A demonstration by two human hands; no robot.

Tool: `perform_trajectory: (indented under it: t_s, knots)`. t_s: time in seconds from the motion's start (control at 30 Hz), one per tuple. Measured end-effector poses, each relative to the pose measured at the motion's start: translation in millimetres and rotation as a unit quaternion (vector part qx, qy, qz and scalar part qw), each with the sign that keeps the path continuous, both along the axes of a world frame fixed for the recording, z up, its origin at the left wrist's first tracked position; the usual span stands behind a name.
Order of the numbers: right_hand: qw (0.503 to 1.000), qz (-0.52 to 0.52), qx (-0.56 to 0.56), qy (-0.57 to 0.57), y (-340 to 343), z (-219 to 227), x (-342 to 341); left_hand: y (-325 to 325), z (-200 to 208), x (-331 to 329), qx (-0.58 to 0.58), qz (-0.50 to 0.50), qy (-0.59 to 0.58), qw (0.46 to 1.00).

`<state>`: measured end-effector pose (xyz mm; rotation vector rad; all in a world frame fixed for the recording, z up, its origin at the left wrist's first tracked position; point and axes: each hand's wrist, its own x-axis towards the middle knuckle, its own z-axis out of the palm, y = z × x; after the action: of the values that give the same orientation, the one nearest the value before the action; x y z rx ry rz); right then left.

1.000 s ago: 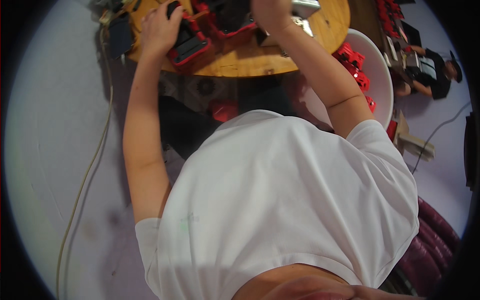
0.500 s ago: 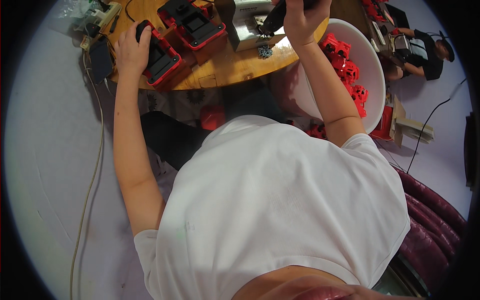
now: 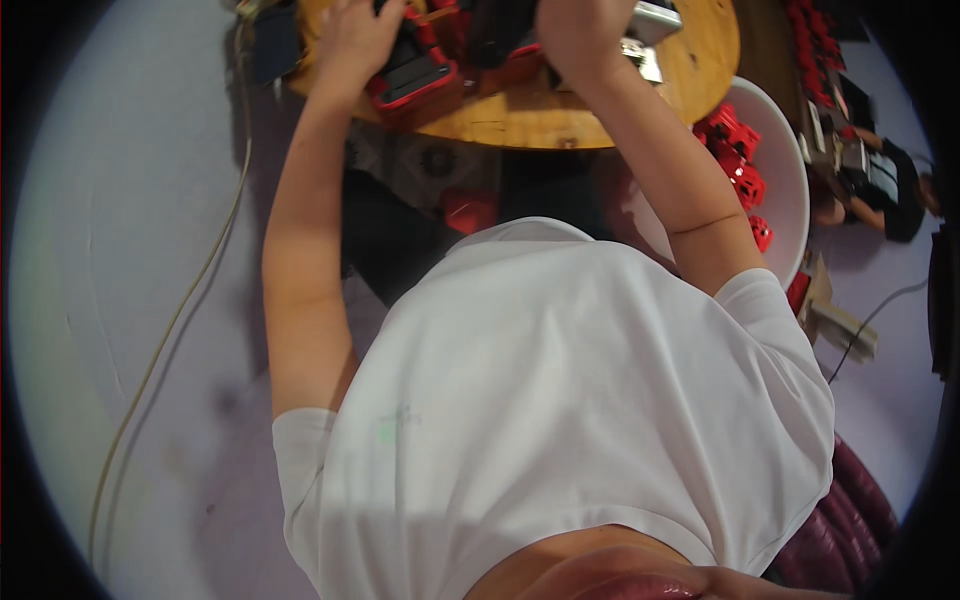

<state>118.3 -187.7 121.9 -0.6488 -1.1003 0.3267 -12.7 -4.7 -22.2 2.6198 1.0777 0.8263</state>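
Note:
At the table's near-left edge my left hand [image 3: 352,42] grips the far end of a red-and-black device casing [image 3: 418,82], its thumb along the black part. My fingertips are cut off by the top of the picture. My right hand [image 3: 585,42] is closed round a black power screwdriver [image 3: 497,35], which is blurred by motion. This tool is over a second red-and-black casing [image 3: 520,68], hiding much of it. The screwdriver's tip cannot be made out.
The round wooden table [image 3: 560,128] has a silvery box [image 3: 655,22] right of my right hand. A white tub [image 3: 790,130] holding several red casings [image 3: 735,140] stands at the right. Beyond it sits another person [image 3: 895,190]. A cable [image 3: 215,265] hangs at the left.
My right hand has brought the screwdriver left, from beside the silvery box to over the casings. My left hand stays at its casing. The whole view has shifted.

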Motion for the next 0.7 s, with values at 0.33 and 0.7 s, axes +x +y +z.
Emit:
perform_trajectory:
  t_s: [0.33, 0.7]
  knots:
    - [0.996, 0.025, 0.056, -0.063, 48.4, -24.3, -53.3, -12.6, 4.2, 1.9, -0.048, 0.012, 0.039, 0.998]
    - [0.982, 0.057, 0.076, -0.163, 59.3, -24.3, -69.6, -9.9, 6.5, 1.3, -0.062, 0.015, 0.052, 0.997]
